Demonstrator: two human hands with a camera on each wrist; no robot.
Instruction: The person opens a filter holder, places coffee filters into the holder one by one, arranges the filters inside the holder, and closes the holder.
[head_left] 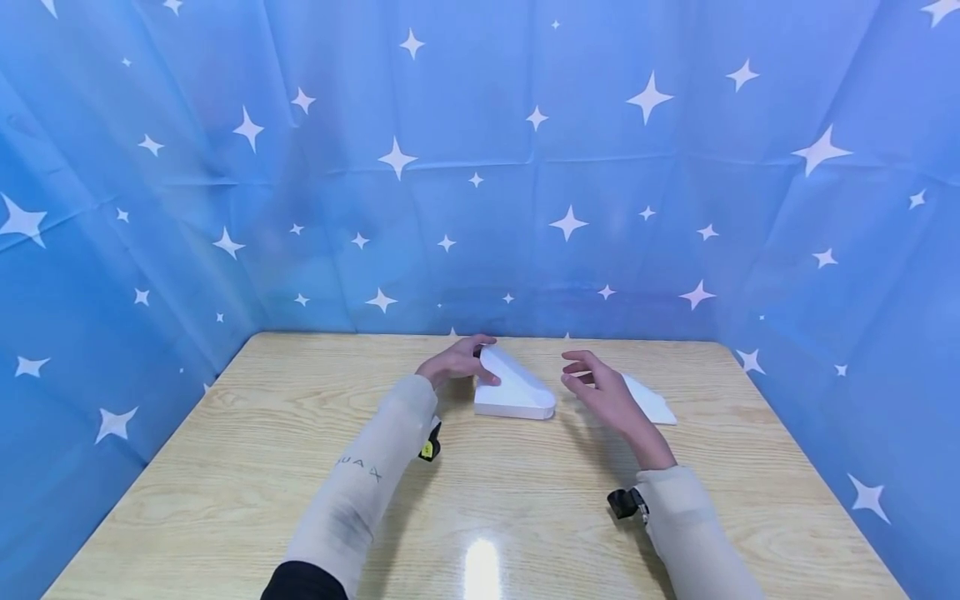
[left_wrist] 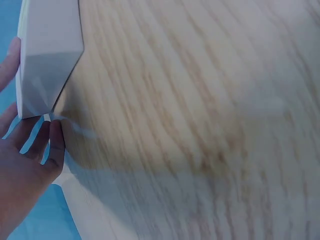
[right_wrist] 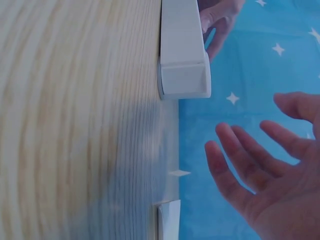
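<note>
A cloth-walled booth resembles a small filming set: creased blue fabric (head_left: 480, 100), printed with white stars (head_left: 650, 98), hangs along the left, far and right sides of a pale wood-grain table (head_left: 240, 467). A wrist-worn camera (head_left: 624, 503) shows at right, near a bright reflection (head_left: 482, 571) on the tabletop.

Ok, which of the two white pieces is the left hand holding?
The thick block: the left hand grips its left side. The other piece is flatter and lies apart to the right, partly hidden by the right hand.
</note>
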